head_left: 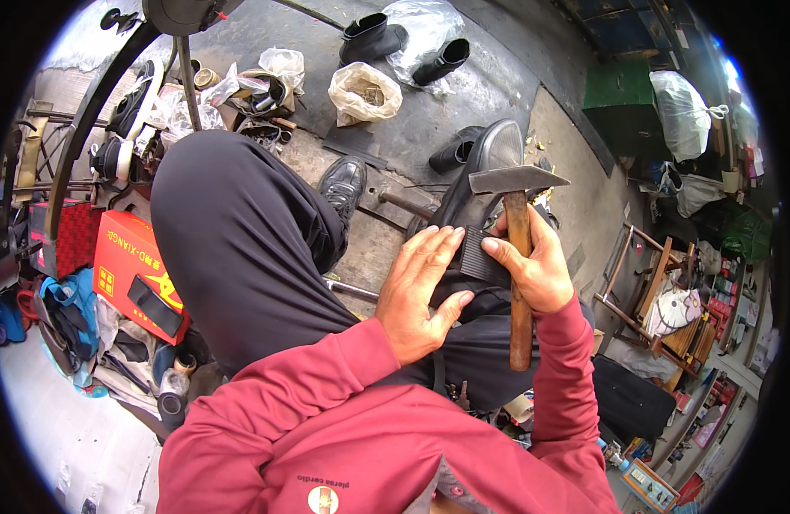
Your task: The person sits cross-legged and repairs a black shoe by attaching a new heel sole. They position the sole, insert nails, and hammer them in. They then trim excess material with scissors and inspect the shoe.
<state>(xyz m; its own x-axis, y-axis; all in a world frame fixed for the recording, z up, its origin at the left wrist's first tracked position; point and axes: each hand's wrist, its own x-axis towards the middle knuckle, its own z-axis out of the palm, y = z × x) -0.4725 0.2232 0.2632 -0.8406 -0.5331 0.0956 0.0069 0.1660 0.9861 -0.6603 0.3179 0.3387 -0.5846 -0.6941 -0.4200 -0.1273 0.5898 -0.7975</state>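
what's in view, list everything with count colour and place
Hammer: one, brown and grey, right of centre
Ridged piece: one, black, beside hammer
Tall boots: two, black, top centre
Other footwear: uncounted, black, beyond hammer
Open bag: one, whitish, upper centre
Sneakers: at least two, black-white, upper left
Box: one, red, left
Phone-like slab: one, black, by box
Chest: one, green, upper right
Knotted bag: one, white, upper right
Chair-like frame: one, brown, right
Case: one, black, lower right
Small clutter: uncounted, mixed colours, both sides
Top: one, maroon, bottom centre
Trousers: one pair, dark, centre
Worn shoe: one, black, upper centre
Left hand: one, bare, open, beside ridged piece
Right hand: one, bare, around hammer, thumb on ridged piece
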